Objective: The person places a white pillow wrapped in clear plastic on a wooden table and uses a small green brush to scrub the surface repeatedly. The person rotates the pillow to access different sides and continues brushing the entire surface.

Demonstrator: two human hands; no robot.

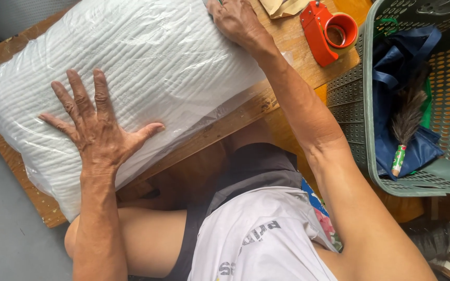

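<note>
My left hand (97,127) lies flat and spread on the bagged pillow (131,78); my right hand (238,21) presses its far corner, grasping nothing. The pillow's long axis runs between them, diagonally across the counter (287,39).

The big white quilted pillow in clear plastic wrap (131,73) covers most of the wooden table (266,101), leaving only a bare strip along the near edge and the far right corner. There, the red tape dispenser (328,30) blocks the way, just beside the green perforated plastic basket (363,104), whose wall closes off the right side.
</note>
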